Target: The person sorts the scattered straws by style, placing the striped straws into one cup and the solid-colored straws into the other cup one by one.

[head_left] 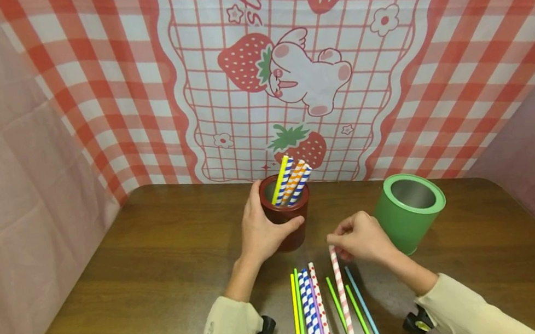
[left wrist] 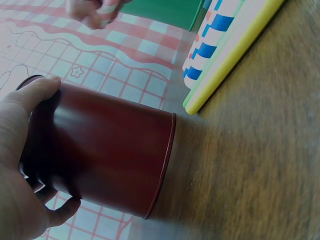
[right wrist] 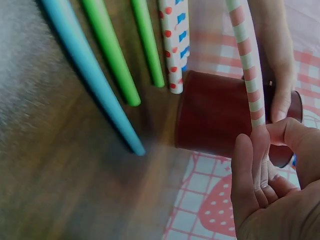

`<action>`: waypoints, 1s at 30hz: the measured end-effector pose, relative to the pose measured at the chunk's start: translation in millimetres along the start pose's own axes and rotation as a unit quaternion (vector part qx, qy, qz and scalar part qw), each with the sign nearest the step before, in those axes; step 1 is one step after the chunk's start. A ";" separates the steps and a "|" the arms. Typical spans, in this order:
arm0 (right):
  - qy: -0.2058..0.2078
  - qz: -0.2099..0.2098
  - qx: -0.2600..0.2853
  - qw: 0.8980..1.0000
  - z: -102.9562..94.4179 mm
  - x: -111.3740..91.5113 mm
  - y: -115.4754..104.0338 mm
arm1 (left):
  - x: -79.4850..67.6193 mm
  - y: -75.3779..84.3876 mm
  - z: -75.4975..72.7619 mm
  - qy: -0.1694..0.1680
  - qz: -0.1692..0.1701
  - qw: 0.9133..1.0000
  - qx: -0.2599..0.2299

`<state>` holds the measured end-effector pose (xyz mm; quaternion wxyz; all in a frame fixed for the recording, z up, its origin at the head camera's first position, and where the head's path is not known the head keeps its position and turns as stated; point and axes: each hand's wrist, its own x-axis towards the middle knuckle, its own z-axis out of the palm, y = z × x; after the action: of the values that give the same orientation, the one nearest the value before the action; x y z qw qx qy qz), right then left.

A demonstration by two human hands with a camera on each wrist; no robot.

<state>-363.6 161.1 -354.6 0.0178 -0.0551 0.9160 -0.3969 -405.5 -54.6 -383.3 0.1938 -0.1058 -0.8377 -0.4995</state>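
My left hand point(head_left: 260, 231) grips a dark red can point(head_left: 295, 236), its thumb and fingers curled round the sides near the rim. Inside the can stand a yellow straw point(head_left: 279, 181), an orange-striped straw point(head_left: 294, 180) and blue-striped straws point(head_left: 301, 184), leaning to the right. Just right of the can, my right hand point(head_left: 362, 236) pinches the far end of a pink-and-white striped straw point(head_left: 343, 301) between thumb and fingers. In the right wrist view that straw point(right wrist: 247, 55) rises from the fingertips and passes in front of the can point(right wrist: 215, 112).
A green can point(head_left: 405, 225) stands right of my right hand. Several loose straws lie on the wooden table point(head_left: 174, 265) near me: yellow point(head_left: 296, 318), blue-checked point(head_left: 308, 305), red-dotted point(head_left: 319, 304), green point(head_left: 358, 311) and light blue point(head_left: 362, 299). Behind the table hangs a strawberry-print cloth point(head_left: 210, 96).
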 end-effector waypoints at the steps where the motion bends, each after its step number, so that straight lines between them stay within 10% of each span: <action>1: 0.003 -0.003 0.003 1.000 -1.7 0.2 -1.1 | 0.0 0.0 0.1 0.000 0.000 1.000 0.000; 18: 0.114 -0.076 0.012 0.991 -38.7 5.7 -30.3 | 0.2 0.8 -0.2 -0.002 -0.002 1.000 -0.002; 30: 0.209 -0.127 0.109 0.963 -58.3 7.6 -53.4 | 0.5 -1.3 1.5 0.004 0.006 1.000 -0.003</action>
<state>-371.0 166.3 -275.7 -0.2193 -0.0845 0.8361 -0.4958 -406.8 -53.9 -384.7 0.2003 -0.1094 -0.8347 -0.5012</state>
